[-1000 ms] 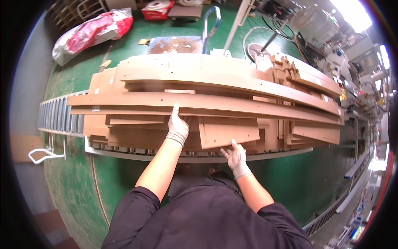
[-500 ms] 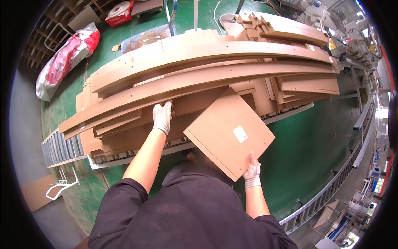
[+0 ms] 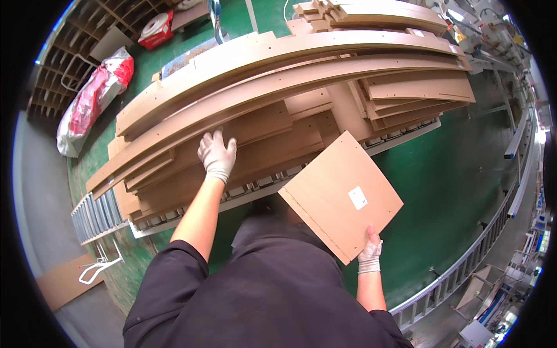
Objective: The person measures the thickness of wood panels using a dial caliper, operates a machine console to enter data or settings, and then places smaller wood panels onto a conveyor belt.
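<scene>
Drawn farther from the long plank [image 3: 348, 67], 1 panel [image 3: 339, 194] is grasped by the right hand [image 3: 370, 253], the left hand [image 3: 217, 156] loosely splayed.

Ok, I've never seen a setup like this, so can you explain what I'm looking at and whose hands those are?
There's no robot here. You're seeing a person from above, through a wide fisheye camera worn on their own head; that's why straight edges look bent. Brown boards, including long, narrow boards, lie piled on what looks like a roller conveyor above a green floor. The right hand grips a corner of a flat brown panel with a white label. The left hand, also pale-gloved, is open over the pile; I can't tell whether it touches anything.
</scene>
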Tool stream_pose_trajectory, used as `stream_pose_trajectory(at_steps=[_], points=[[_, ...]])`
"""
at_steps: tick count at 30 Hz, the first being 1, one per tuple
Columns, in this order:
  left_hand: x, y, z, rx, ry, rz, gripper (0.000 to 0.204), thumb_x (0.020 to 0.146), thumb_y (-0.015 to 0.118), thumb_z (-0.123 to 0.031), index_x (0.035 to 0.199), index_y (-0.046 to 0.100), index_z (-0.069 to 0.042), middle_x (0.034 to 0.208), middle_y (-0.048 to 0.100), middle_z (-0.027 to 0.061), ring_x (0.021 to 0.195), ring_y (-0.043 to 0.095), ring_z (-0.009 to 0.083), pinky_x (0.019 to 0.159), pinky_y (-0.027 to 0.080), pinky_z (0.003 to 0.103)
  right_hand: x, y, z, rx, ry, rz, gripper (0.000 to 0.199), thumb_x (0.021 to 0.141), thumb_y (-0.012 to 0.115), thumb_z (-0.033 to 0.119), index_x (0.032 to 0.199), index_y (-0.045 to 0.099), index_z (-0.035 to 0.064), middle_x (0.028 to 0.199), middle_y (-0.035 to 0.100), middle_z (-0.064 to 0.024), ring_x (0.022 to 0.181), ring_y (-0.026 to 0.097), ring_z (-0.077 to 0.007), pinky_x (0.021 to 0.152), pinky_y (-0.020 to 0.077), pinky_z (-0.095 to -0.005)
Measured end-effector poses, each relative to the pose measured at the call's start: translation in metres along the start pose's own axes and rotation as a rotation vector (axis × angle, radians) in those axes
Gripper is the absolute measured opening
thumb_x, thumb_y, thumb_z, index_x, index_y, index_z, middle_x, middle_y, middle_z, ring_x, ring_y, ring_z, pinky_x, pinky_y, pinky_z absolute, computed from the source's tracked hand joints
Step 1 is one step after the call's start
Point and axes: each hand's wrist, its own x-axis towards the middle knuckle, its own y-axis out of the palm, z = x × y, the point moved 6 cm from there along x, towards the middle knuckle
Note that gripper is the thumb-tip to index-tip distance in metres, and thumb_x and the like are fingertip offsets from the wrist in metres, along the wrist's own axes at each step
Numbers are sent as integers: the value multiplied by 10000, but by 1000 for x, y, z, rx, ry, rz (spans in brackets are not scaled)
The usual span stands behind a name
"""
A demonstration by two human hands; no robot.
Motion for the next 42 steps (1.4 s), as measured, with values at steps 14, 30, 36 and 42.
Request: stream_pose_trajectory(at_steps=[14,30,36,42], points=[[62,45,53,65,-12,311,787,963,448,-682,1228,680,22,1066,712,297,1054,680,459,1030,475,486,-43,-35,23,36,-102,-37,672,934,704,304,1472,436,4,1380,582,-160,1227,609,-328,1036,517,-488],[-96,53,96,-1198,-390,-47,590,1016,625,-327,1433,421,35,1402,517,195,1335,491,293,1173,357,419,-64,-38,21,-143,-244,-131,616,952,676,331,1429,500,-17,1347,607,-163,1220,611,-322,1047,507,-465],[-48,103,76,-1845,-814,469,518,916,736,-450,1273,645,-87,1315,662,80,1208,619,294,1044,492,501,-72,-47,42,102,-161,-189,598,949,692,348,1401,533,-9,1305,639,-148,1163,644,-292,1022,526,-439],[-129,121,54,-1869,-675,584,550,941,743,-356,1348,571,-29,1314,659,98,1203,629,275,1081,486,438,-73,-114,45,179,-145,-245,620,937,710,357,1412,527,4,1352,613,-143,1210,618,-291,1042,512,-446]])
